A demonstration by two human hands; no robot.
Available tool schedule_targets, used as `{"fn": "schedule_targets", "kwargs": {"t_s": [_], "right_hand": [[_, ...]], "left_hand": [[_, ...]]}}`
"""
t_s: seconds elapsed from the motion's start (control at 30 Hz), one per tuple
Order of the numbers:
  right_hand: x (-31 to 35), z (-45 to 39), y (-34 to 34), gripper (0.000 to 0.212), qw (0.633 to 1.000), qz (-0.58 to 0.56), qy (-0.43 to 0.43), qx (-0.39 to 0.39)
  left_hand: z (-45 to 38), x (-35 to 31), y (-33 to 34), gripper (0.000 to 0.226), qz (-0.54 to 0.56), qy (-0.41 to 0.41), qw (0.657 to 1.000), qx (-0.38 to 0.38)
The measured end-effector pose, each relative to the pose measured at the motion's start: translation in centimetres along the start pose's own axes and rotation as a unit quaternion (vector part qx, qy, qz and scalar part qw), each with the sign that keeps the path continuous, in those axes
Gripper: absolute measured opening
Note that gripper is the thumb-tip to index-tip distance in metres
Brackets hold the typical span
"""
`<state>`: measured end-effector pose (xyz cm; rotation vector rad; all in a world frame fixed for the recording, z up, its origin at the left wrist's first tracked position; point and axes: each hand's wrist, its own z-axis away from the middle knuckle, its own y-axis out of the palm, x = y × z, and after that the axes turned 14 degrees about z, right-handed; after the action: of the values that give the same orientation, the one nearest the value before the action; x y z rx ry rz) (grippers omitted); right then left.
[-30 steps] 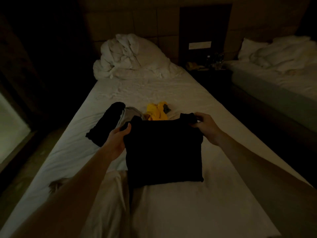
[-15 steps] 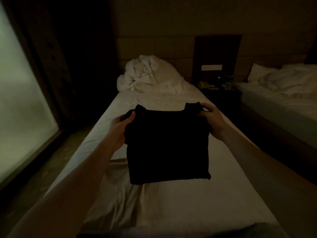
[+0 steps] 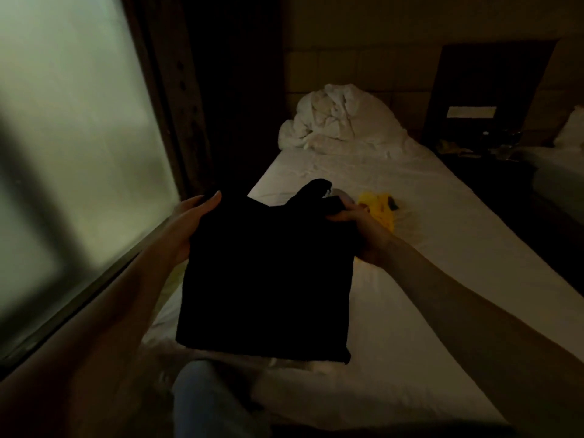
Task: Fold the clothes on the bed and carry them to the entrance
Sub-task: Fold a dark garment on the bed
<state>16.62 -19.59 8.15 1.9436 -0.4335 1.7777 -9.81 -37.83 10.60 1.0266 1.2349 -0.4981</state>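
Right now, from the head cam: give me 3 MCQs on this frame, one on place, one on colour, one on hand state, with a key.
1. Where is the yellow garment?
A. on the bed sheet beyond the right hand
B. on the floor
C. on the crumpled duvet

2. What colour is the folded garment being held?
A. white
B. black
C. yellow

3. What are the hands doing?
A. both hold the garment's top corners
B. both empty
C. only the left holds it

Key: 1 A, it lies on the sheet. 2 B, the black garment is dark throughout. 3 A, left hand and right hand grip its upper edge.
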Motion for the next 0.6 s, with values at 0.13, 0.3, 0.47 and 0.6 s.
{"fn": "schedule_targets", "kwargs": {"t_s": [0.13,0.3,0.47,0.6], "right_hand": [[-4.3,-4.0,0.8,0.034,0.996,0.025,0.086,-0.001],[-10.4,-8.4,-2.4,0.027,0.955,0.131,0.232,-0.130],[-14.2,-11.6,-5.2,0.038,0.914,0.195,0.291,-0.207],[-15.3,-12.0,-5.6,0.038,0.892,0.321,0.265,-0.178]], "left_hand": [[-3.2,2.4,-4.6,0.030,-0.046,-0.115,0.992,-0.011],[-9.5,8.6,-6.5,0.016,-0.190,-0.171,0.962,-0.095],[-16.0,14.5,-6.8,0.012,-0.270,-0.063,0.946,-0.166],[-18.1,16.2,-5.6,0.028,-0.322,-0.009,0.925,-0.200]]}}
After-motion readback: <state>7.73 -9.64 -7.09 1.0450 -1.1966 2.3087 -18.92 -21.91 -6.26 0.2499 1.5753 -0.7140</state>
